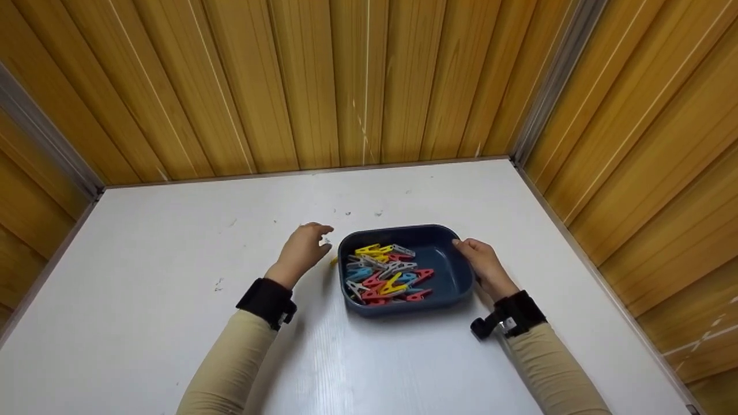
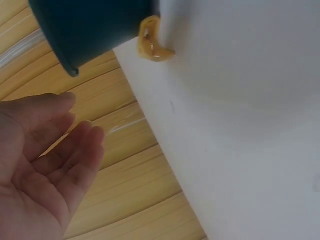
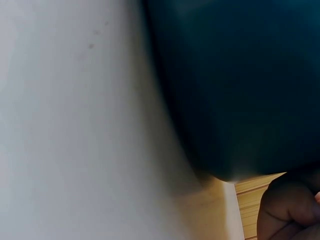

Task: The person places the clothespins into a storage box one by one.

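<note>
A dark blue plastic bin (image 1: 447, 275) holds a heap of clothespins (image 1: 394, 283) in yellow, red, blue and grey, mostly toward its left side. My right hand (image 1: 485, 266) grips the bin's right end, thumb over the rim. In the right wrist view that hand (image 3: 292, 207) shows only partly, below the bin's outer wall (image 3: 235, 90). My left hand (image 1: 301, 253) holds nothing and is apart from the bin's left end, its fingers loosely bent. Close against that end, a yellow clothespin (image 2: 148, 42) lies on the table outside the bin; the head view shows only its tip.
The white table (image 1: 173, 276) carries small marks and scuffs. Wood-patterned panels (image 1: 311, 86) rise behind it and along both sides, with grey metal posts (image 1: 548, 86) at the corners. Each wrist wears a black strap with a camera (image 1: 484, 327).
</note>
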Demonstrator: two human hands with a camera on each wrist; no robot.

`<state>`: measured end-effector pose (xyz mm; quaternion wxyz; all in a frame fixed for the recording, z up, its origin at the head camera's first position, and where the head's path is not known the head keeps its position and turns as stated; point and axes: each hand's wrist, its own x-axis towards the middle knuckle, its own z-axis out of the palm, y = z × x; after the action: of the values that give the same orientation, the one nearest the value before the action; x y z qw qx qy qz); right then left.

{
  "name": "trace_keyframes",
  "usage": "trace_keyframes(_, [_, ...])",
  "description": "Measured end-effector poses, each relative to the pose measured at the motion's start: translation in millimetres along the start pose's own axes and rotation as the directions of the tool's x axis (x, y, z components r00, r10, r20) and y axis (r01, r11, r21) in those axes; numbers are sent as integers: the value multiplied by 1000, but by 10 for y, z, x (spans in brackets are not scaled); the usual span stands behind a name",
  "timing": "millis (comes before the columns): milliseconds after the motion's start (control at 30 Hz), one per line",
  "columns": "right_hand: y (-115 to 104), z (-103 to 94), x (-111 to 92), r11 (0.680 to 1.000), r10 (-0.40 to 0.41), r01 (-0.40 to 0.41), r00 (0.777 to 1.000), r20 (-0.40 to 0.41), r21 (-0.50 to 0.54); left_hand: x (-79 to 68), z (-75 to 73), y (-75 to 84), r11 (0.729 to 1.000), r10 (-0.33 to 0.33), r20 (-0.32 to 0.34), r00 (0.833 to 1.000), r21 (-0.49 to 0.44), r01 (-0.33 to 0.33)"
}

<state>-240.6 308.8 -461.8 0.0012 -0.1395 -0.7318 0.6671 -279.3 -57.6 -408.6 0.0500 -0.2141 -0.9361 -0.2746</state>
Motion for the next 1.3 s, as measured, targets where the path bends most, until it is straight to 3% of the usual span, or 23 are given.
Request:
trace_keyframes(167, [-38,22,-39,1000,-27,26,1000,-7,-17,10,141,-104,998,-61,98,993,-9,63])
trace_keyframes(433, [-57,47,-45,998,-38,38,999,-9,-41,95,339,-118,998,-66,146,987,4,66])
trace_keyframes(833, [-85,69,-43,999,-35,35,999,0,-28,123,403,-95,998,-33,95,995,55,27])
trace_keyframes(1133, [-76,48,-67,999,-25,25,1000,9,-46,97,415,-67,992,-124,91,988,50,120])
trace_keyframes(1300, [-82,8,-79,1000,-23,23,999,25,-18,75,314,-94,991,-127,29,992,54,125])
